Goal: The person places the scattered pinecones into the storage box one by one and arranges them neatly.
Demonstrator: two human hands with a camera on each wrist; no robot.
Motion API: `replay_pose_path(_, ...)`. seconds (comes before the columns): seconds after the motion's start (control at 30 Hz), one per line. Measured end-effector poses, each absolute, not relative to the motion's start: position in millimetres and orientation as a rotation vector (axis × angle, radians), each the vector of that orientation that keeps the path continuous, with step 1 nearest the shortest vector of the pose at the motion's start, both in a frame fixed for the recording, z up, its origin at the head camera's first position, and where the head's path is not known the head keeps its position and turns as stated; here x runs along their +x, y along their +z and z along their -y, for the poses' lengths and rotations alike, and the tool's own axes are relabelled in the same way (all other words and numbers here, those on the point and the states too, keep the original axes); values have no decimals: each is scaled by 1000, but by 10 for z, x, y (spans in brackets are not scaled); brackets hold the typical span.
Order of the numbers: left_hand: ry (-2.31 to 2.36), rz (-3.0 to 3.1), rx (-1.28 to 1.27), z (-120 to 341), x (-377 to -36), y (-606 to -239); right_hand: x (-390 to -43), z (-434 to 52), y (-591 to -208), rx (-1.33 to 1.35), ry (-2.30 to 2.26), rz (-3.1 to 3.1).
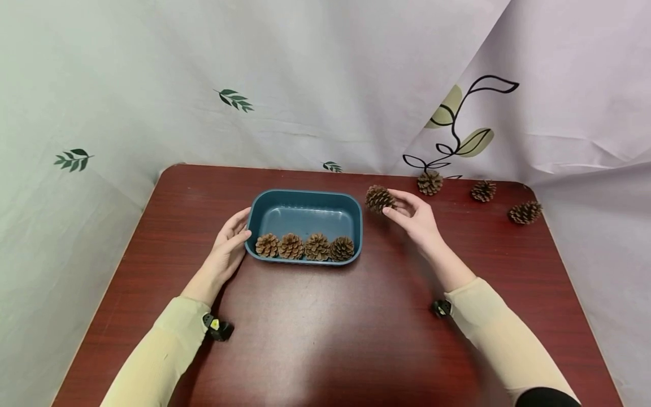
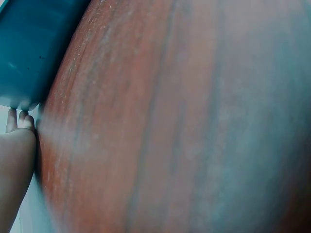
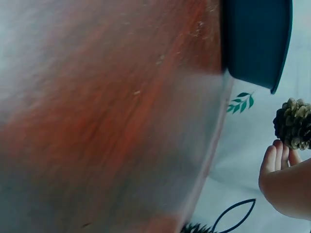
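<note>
Hanging behind everything, a leaf-printed curtain (image 1: 315, 79) backs your reddish wood-grain desk (image 1: 305, 333). On it sits a blue rectangular plastic tub (image 1: 315, 217). Your left hand (image 1: 231, 243) grips the tub's left side, thumb over the rim. Your right hand (image 1: 419, 220) pinches a raised pine cone (image 1: 380, 199) just beside the tub's right end. Four pine cones in a row (image 1: 317, 247) line the tub's near wall inside, so your filling looks about half done: besides the one you hold, three loose pine cones (image 1: 483, 191) remain at the desk's far right.
</note>
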State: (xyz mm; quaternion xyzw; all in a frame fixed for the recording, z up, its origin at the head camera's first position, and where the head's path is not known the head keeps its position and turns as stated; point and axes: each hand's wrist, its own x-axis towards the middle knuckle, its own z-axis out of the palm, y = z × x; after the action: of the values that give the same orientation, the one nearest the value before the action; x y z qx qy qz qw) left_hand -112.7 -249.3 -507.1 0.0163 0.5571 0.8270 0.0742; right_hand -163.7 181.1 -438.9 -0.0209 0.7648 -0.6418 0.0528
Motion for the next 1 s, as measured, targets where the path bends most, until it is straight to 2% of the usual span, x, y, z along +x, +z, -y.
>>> replay_pose_path(0.33,2481,-1680,51,2499,-1138,-5072,-1657,-1564,-4330,-305,-1944,-2377)
replay_pose_path(1.0,2464,-1684,49,2498,-1129,-5068,-1754,-1064,-4299,-490,-1819,-2305)
